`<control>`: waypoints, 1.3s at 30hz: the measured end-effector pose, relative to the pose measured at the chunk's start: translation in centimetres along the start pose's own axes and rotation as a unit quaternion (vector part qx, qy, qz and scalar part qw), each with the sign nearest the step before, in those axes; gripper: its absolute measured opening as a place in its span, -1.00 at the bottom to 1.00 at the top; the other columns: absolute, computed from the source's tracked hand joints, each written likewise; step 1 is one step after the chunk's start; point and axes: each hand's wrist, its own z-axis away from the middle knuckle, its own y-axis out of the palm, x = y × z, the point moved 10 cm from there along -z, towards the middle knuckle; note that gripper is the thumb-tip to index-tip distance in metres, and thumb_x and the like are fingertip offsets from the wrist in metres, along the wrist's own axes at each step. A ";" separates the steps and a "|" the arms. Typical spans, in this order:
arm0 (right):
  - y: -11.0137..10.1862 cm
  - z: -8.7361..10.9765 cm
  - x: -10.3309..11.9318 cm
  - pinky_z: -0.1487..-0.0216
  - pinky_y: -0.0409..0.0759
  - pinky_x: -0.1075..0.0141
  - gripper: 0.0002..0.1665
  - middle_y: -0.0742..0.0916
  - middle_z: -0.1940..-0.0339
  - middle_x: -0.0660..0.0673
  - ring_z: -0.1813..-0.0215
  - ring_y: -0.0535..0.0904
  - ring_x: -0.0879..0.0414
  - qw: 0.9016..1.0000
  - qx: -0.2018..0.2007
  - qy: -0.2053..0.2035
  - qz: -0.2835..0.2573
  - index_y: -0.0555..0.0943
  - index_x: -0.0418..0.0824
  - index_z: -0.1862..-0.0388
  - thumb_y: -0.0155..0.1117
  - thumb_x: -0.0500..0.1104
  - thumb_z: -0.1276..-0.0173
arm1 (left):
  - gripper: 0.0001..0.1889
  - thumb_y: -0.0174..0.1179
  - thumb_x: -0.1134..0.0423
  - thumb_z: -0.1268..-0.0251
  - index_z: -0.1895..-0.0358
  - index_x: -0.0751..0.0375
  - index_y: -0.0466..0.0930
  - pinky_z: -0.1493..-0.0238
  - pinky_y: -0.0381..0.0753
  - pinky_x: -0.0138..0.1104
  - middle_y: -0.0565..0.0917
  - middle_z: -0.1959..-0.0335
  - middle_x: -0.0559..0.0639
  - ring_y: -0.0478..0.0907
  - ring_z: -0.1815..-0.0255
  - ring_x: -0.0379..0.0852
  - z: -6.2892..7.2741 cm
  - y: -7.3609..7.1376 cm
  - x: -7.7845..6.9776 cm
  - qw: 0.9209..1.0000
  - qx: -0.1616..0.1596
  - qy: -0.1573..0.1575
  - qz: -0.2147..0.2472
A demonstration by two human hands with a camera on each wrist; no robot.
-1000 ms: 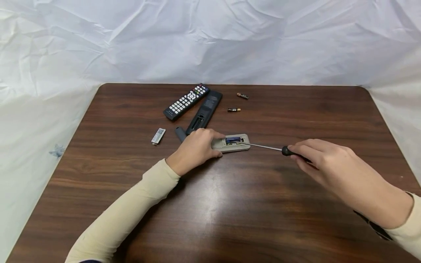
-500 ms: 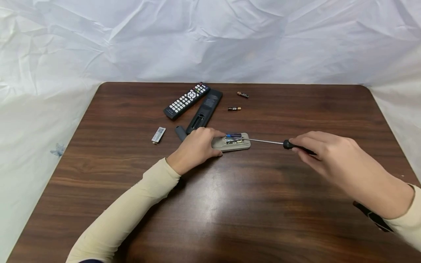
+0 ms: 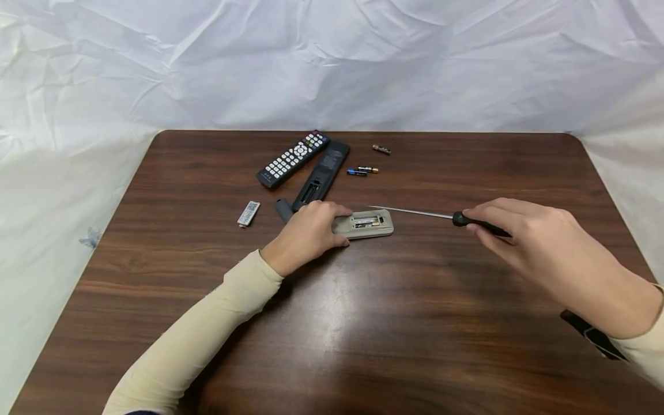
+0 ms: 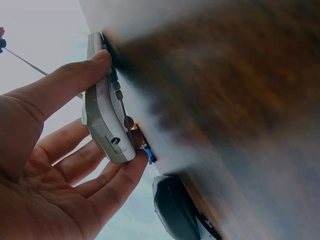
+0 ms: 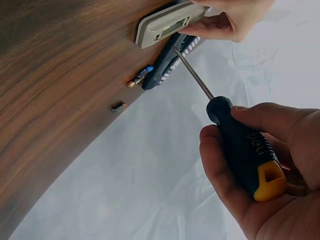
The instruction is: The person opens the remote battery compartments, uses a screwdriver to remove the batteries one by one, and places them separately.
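Note:
My left hand grips the near-left end of a beige remote control, thumb on one long side and fingers on the other. The remote lies back up, its battery compartment uncovered, with one battery inside. In my right hand is a screwdriver with a dark handle and a yellow end. Its thin metal shaft points left, the tip just past the remote's far edge. A blue battery lies beyond the remote, against a black-and-gold battery.
Farther back lies another battery. A black remote with white buttons and a dark remote with an uncovered compartment lie back left. A dark grey piece and a small white labelled piece rest left of them on the wooden table.
The blue battery has come out of the beige remote and moved away to the back, beside the black-and-gold one. The screwdriver tip has lifted out of the compartment and shifted back.

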 end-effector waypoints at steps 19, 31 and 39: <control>-1.8 0.6 0.3 0.47 0.59 0.27 -0.18 0.83 0.21 -0.03 0.37 0.77 0.08 0.999 0.039 0.015 0.030 0.78 -0.18 0.10 -0.29 0.33 -0.73 | -0.47 0.61 0.22 -0.19 -0.24 0.18 0.74 -0.16 0.68 -0.07 0.75 -0.21 0.05 0.67 -0.19 0.04 0.8 -0.5 -0.4 0.999 -0.022 0.028 -0.005; -1.6 0.8 -0.6 0.55 0.57 0.11 -0.09 0.78 0.27 -0.01 0.37 0.70 0.06 0.995 0.068 0.006 0.073 0.76 -0.16 0.10 -0.42 0.40 -0.70 | -0.48 0.56 0.24 -0.25 -0.28 0.17 0.71 -0.18 0.67 -0.04 0.72 -0.24 0.04 0.62 -0.26 0.06 1.1 0.0 -0.5 1.000 -0.005 0.026 -0.006; -0.7 0.8 -0.6 0.54 0.61 0.09 -0.08 0.78 0.22 -0.04 0.34 0.71 0.07 0.994 0.086 -0.002 0.062 0.77 -0.17 0.05 -0.43 0.39 -0.70 | -0.44 0.63 0.06 -0.16 -0.23 0.12 0.73 0.04 0.73 -0.07 0.76 -0.11 0.00 0.70 -0.07 -0.04 1.1 0.4 -0.5 0.999 0.011 0.012 -0.029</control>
